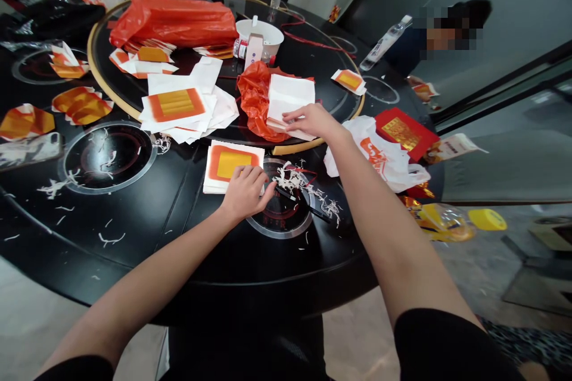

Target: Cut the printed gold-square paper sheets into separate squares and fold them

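Observation:
My left hand [245, 191] lies on the right edge of a small stack of joss paper [235, 161], its thumb apart from the bent fingers. The top sheet is white with an orange patch and a gold rectangle. On the turntable, my right hand [315, 121] rests its outstretched fingers on the lower edge of a stack of white sheets [291, 92]. That stack lies partly on a crumpled red plastic bag [253, 98]; whether a sheet is between thumb and fingers cannot be made out. Left of it, a loose pile of joss paper [176, 102] is fanned out.
Paper shreds [290, 178] and a black pen-like object [319, 213] lie near my hands. Folded gold papers [83, 105] and a phone [31, 149] are at left. A white plastic bag [375, 152] and a yellow-capped bottle [451, 220] are at right. Another person sits beyond.

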Available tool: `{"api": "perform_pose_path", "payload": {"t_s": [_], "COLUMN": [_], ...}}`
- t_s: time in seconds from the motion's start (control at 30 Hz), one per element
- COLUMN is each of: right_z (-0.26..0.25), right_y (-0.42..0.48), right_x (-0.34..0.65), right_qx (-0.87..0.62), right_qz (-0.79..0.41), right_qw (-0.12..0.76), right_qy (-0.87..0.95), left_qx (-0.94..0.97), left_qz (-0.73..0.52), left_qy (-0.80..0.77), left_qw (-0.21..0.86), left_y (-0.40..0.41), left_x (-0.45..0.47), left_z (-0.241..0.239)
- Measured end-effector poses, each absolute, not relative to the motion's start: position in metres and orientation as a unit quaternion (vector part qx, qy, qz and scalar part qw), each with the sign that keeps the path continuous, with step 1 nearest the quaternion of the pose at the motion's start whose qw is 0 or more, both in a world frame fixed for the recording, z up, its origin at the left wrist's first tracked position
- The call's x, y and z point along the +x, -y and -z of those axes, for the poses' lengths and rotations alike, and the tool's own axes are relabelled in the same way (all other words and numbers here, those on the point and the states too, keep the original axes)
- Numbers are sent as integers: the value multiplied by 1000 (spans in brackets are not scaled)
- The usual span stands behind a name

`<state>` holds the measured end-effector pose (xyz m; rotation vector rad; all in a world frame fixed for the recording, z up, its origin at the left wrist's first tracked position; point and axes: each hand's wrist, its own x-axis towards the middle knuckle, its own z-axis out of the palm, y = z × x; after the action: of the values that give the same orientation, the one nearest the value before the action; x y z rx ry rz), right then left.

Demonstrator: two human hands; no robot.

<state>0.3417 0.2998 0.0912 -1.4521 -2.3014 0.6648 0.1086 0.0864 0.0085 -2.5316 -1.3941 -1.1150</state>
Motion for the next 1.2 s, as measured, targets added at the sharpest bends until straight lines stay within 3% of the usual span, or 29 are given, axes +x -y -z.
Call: {"api": "perform_pose_path", "payload": {"t_s": [0.93,1.2], "right_z": [-88,-95], "right_y": [-290,-282], "right_x": [342,337], "right_qx": [-497,-527], "right_qz": [-240,-172], "right_qw": [190,151], "right_qy": [812,818], "left_qx": [-825,-826], "left_qz": [333,329], "left_qy": [455,455], "left_qw": [32,44], "left_y": [-86,-88], "left_x": [110,110], "left_z": [-7,-5]}}
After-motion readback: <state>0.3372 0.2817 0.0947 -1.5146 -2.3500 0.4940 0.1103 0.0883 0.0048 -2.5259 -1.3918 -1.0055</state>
